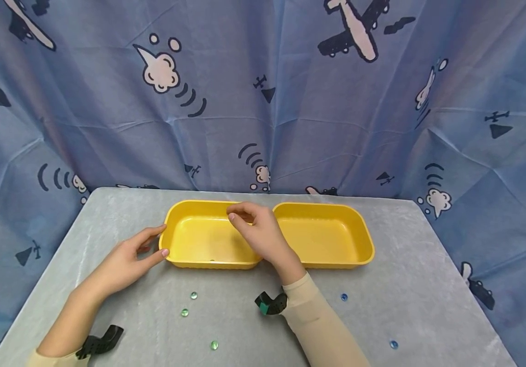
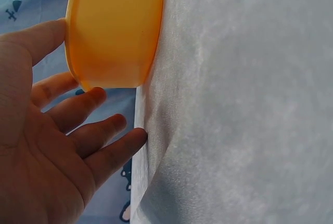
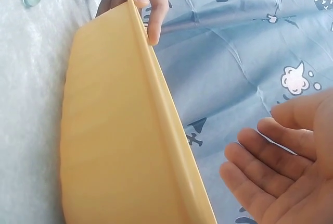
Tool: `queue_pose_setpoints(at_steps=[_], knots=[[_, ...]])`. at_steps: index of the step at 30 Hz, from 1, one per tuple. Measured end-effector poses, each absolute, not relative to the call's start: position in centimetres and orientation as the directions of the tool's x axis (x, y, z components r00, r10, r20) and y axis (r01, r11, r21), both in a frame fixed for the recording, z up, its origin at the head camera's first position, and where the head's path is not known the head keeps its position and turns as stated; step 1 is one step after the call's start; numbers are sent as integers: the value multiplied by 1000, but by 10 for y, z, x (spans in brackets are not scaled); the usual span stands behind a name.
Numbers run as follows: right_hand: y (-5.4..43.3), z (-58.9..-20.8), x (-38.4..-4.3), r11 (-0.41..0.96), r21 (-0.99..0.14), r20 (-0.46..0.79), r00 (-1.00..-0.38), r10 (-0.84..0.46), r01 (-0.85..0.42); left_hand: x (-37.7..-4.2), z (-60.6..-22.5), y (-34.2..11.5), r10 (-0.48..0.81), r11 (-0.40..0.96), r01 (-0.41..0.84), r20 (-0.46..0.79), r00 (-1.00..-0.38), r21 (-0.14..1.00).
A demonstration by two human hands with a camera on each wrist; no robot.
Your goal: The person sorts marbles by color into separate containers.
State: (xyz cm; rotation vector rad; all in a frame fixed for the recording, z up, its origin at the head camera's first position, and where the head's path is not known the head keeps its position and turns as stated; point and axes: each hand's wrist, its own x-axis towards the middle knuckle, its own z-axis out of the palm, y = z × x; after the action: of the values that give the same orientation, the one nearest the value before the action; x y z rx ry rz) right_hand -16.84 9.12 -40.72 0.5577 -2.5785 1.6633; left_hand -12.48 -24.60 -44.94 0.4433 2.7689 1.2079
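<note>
Two yellow plastic trays stand side by side on the table: the left tray and the right tray. At the left tray's outer end, my left hand touches the rim with spread thumb and fingers. Its fairly straight fingers also show against the tray end in the left wrist view. My right hand hovers over the left tray's right end, fingers loosely bent and thumb apart. In the right wrist view that hand is beside the tray wall, with nothing in the fingers.
Three small green glass beads, one of them the nearest bead, lie in front of the left tray. Two blue beads, a farther one and a nearer one, lie at right. A blue patterned curtain hangs behind the grey-covered table.
</note>
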Motion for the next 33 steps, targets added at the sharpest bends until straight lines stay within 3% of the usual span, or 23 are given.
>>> queue_pose_setpoints(at_steps=[15, 26, 33], knots=[[81, -392, -152, 386, -849, 208, -900, -383, -361, -129, -452, -244, 304, 646, 241, 45, -952, 724], [72, -393, -133, 375, -806, 189, -798, -572, -459, -127, -451, -247, 296, 638, 236, 48, -954, 733], [65, -408, -116, 286, -829, 213, -745, -633, -480, -125, -452, -246, 291, 636, 241, 61, -955, 733]])
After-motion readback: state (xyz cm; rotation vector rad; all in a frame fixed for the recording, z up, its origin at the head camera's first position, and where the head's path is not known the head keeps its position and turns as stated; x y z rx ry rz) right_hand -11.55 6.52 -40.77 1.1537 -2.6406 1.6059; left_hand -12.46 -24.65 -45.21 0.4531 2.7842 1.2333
